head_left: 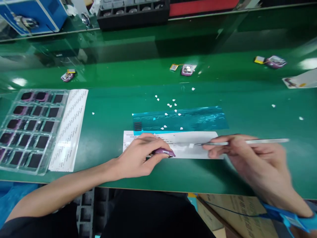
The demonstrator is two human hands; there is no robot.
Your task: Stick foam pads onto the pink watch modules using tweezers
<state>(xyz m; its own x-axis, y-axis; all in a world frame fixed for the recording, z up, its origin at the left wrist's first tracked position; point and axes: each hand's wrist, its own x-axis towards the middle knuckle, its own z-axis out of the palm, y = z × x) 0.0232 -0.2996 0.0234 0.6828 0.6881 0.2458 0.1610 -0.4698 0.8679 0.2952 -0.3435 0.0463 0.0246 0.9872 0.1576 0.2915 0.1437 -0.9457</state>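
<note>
Between the thumb and fingers of my left hand [141,153] is a small purple device casing [163,152], tilted on its edge above a white label sheet [198,135]. My right hand [257,158] grips a pair of metal tweezers [262,141], whose tips point left. A small white sticker [191,145] shows at those tips, slightly blurred, just right of the casing. Behind the sheet lies a strip of blue transparent film [180,119] with a few dark pieces at its left end. Little white round bits are scattered on and around the film.
At the left stand a clear compartment tray [37,132] of dark-screened parts and a printed label sheet [71,129]. Farther back lie opened devices with batteries: one left [67,76], one centre [187,69], one right [275,61]. A black bin [133,19] and a blue box [47,16] stand behind.
</note>
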